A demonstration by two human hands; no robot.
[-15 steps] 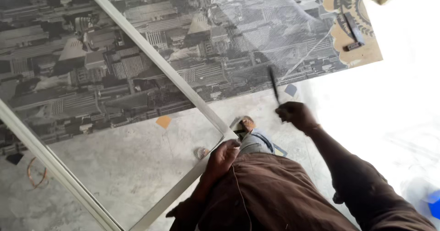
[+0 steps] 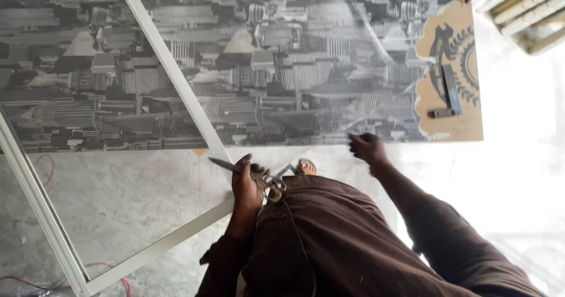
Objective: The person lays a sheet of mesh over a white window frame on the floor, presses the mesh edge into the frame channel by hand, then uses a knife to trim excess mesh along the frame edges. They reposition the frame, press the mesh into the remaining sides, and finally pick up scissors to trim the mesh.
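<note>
The scissors (image 2: 250,172) sit in the left hand (image 2: 247,185), which is closed around the handles; the blades point away from the body and lie just over the bare floor (image 2: 118,197), right beside the corner where 2 bars of the pale metal frame (image 2: 176,79) meet. From the scissors, the frame runs up and away along 1 bar and back toward the lower edge of the view along another. Just beyond the scissors lies the edge of a large printed sheet (image 2: 282,67) showing a grey city scene, spread flat on the floor under the frame. The right hand (image 2: 368,148) is on the far side of the scissors, fingers loosely curled and resting at the sheet's near edge; it holds nothing that can be made out. Past that hand, at the sheet's end, a brown board (image 2: 465,120) carries a dark metal square (image 2: 448,94). A foot (image 2: 306,167) shows just beside the scissors.
</note>
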